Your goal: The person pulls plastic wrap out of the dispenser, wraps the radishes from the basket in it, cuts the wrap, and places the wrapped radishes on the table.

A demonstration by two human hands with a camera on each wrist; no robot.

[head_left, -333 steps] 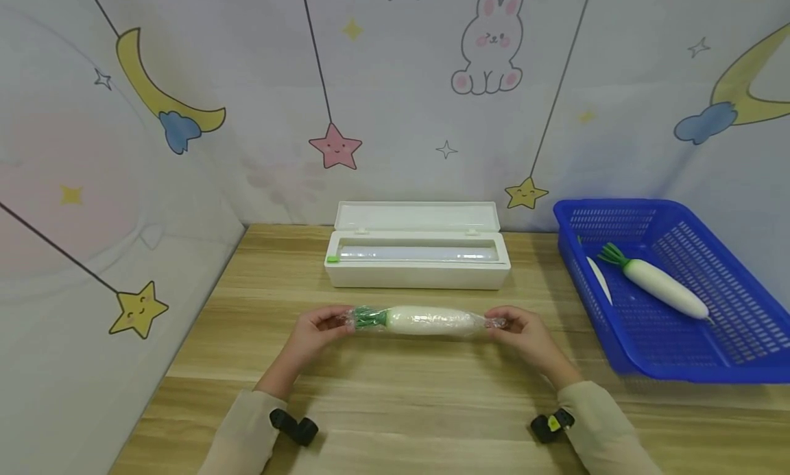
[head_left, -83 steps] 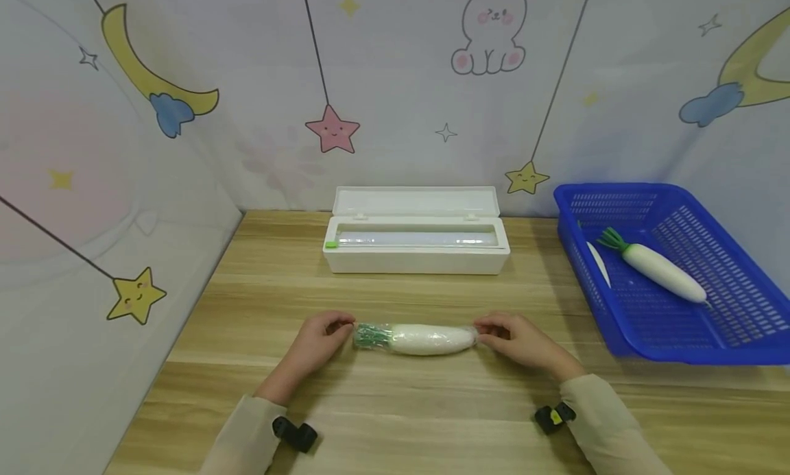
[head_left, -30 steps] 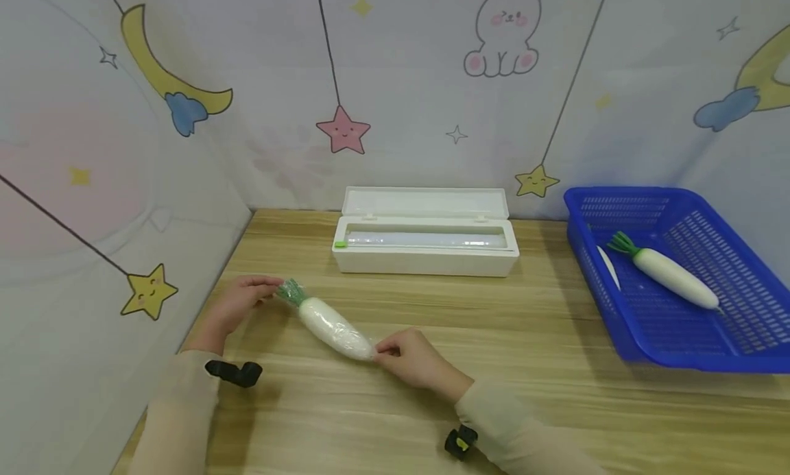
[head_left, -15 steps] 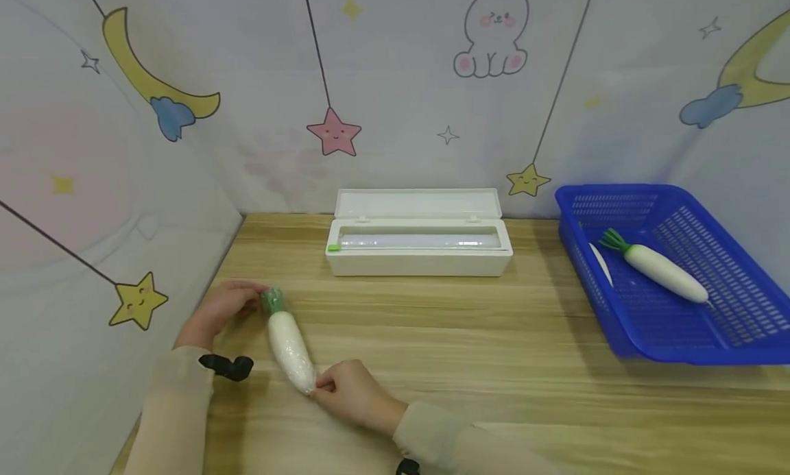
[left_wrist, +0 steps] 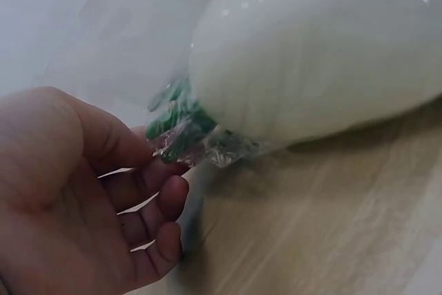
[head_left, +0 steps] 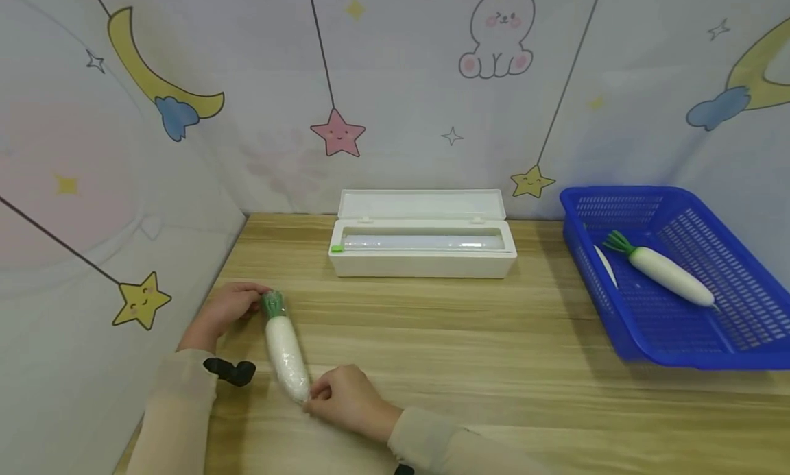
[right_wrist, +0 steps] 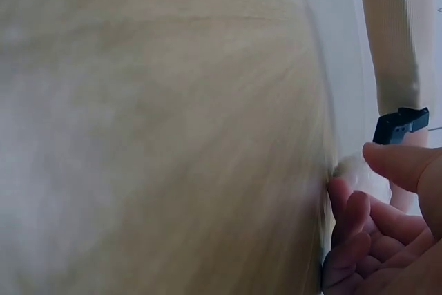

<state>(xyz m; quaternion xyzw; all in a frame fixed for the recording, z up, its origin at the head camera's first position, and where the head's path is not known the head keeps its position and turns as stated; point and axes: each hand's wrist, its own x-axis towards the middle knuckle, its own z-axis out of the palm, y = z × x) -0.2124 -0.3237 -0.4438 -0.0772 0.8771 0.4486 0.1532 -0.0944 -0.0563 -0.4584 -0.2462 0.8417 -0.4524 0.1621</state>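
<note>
A white radish [head_left: 286,355] with green leaves, wrapped in clear film, lies slanted at the left of the table, leaves at the far end. My left hand [head_left: 230,306] pinches the film at the leaves; in the left wrist view the leaves [left_wrist: 181,126] bunch inside crinkled film beside the thumb and index finger. At the near tip, my right hand [head_left: 348,399] holds the radish end between thumb and index finger. From the right wrist, the radish end [right_wrist: 353,170] shows small between thumb and curled fingers, mostly hidden. The radish is low over the wood.
A white film box [head_left: 422,264], its lid raised, stands at the back with a roll of cling film [head_left: 426,242] inside. At right, a blue basket [head_left: 697,348] holds an unwrapped white radish [head_left: 673,276] and part of another. Printed cloth walls [head_left: 407,105] border the table.
Both hands have carried the wrapped radish from the middle to the left and turned it from crosswise to nearly lengthwise. Over the last half second it has barely moved.
</note>
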